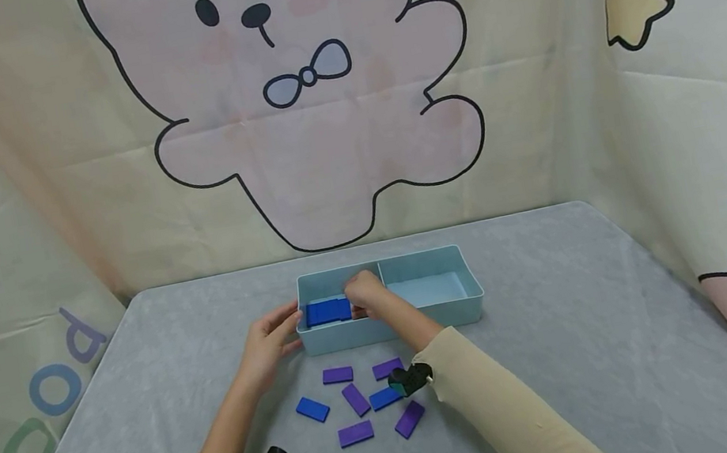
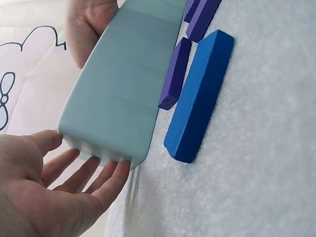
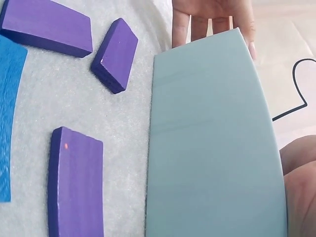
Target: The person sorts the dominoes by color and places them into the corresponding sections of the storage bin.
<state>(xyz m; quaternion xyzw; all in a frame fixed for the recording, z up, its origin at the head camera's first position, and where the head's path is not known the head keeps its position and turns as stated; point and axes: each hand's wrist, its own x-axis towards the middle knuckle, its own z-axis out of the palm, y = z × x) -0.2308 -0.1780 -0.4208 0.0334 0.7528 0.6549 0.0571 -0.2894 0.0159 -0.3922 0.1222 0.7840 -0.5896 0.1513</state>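
Note:
A light blue-green two-compartment box [image 1: 391,326] stands on the table. My left hand [image 1: 271,346] is at its left end; in the left wrist view, the spread fingers [image 2: 94,182] touch the end wall and the thumb lies near the rim. My right hand [image 1: 366,294] reaches down into the left compartment, right beside several blue blocks [image 1: 328,312] lying there. Its fingertips are hidden by the box wall, so I cannot tell whether they hold a block.
In front of the box lie several purple blocks [image 1: 356,434] and two blue blocks [image 1: 312,409] on the grey table cover [image 1: 572,352]. The right sleeve [image 1: 508,402] passes close beside them. A printed curtain [image 1: 389,118] hangs behind the table.

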